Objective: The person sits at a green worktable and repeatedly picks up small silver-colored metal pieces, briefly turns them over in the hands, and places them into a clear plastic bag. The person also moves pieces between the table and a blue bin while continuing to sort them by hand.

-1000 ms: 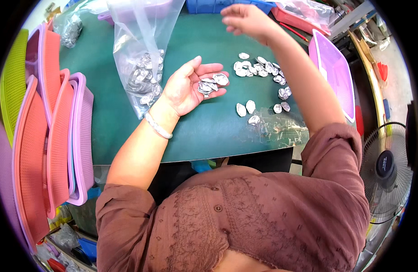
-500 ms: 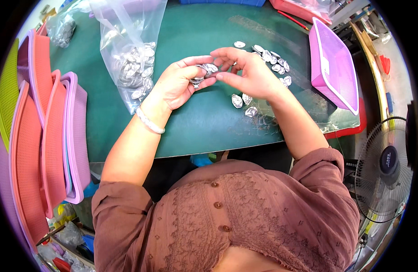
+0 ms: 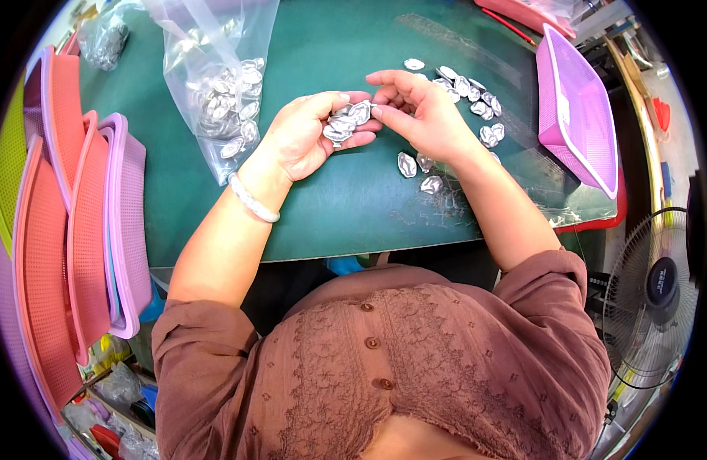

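Note:
Over the green table, my left hand is cupped, palm up, around a small pile of shiny silver oval pieces with wavy surfaces. My right hand meets it from the right, thumb and fingertips pinched at the edge of one silver piece on top of the pile. Its other fingers are curled and partly hidden. Loose silver pieces lie beneath and beside my right hand, and a larger group lies beyond it. Left of my left hand, a clear plastic bag holds many more.
A purple mesh basket stands at the table's right edge, with a red pen behind it. Nested pink and purple baskets crowd the left side. Another bag sits at the far left. A fan stands at right.
My left hand has opened a little, showing more of the silver pieces. My right thumb and fingers have closed onto one piece's edge. The whole view has shifted slightly.

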Tool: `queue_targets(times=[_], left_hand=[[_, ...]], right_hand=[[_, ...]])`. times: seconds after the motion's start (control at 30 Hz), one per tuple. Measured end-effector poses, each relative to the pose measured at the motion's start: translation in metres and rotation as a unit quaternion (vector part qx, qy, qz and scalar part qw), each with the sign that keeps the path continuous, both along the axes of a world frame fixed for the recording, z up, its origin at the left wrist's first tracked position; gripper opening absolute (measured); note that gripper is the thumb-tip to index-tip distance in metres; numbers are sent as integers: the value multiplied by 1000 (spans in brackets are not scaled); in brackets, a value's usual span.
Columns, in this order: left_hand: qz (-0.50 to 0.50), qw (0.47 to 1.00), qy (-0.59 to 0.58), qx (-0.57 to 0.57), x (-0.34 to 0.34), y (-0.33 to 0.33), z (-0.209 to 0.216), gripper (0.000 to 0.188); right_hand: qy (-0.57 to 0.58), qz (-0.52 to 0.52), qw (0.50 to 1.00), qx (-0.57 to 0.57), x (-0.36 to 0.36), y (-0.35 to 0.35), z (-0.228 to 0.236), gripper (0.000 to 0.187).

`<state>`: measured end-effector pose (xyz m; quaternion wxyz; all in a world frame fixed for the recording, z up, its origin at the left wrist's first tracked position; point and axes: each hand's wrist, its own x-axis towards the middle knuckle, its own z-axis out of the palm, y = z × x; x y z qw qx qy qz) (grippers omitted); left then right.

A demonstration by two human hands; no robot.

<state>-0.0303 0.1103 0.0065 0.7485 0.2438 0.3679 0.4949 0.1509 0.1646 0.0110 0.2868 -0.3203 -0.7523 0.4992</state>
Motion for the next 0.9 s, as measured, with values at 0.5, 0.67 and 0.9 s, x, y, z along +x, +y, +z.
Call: queue_targets(times=[0.5,0.67,0.9], left_hand=[[-32,996,-85,-2,-4,3,-2,41],[-43,995,-89,0,-5,4,-3,45],[-29,996,-84,-3,-5,4,-3,41]], right_hand=[[51,-73,991,97,4,1,-2,31],[79,-84,985,129,3,4,-7,31],[108,7,981,160,3,0,0,37]])
